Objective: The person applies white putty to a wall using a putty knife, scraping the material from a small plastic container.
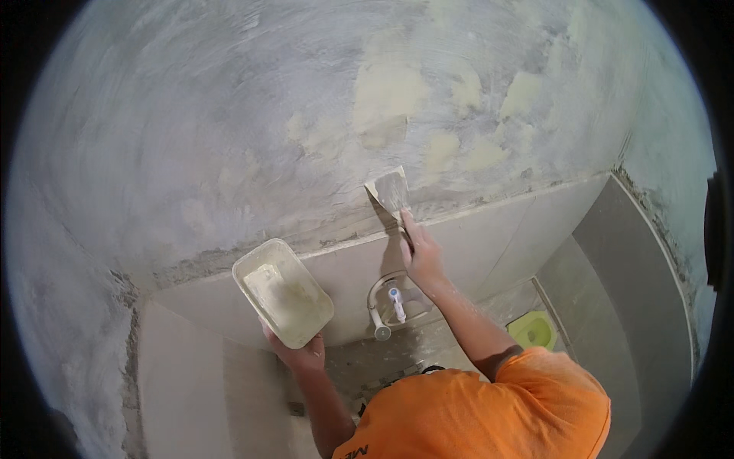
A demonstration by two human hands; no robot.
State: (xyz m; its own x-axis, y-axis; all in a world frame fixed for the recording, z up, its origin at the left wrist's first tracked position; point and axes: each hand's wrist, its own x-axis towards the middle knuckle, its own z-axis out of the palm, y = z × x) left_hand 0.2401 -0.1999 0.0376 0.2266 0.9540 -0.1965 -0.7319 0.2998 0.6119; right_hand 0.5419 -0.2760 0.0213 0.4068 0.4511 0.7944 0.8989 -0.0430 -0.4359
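My left hand (302, 354) is closed on the lower end of a cream rectangular plastic tub (312, 310), holding it up tilted. Pale putty coats the tub's inside, with a thicker lump toward its far end. In my right hand (424, 256) is a putty knife (391, 191), its wide blade pointing up at the grey wall (229, 145). Grey and cream putty smears the blade. Its shadow falls just beside it; whether the edge touches the wall I cannot tell. Cream patches of putty (390, 92) show higher on the wall.
Below the rough wall runs a band of light tiles (489, 241) with a ragged upper edge. A tap (397, 303) and a hand shower (382, 332) stick out beneath my right hand. A yellow-green basin (533, 330) lies low at the right. Side walls close in at both sides.
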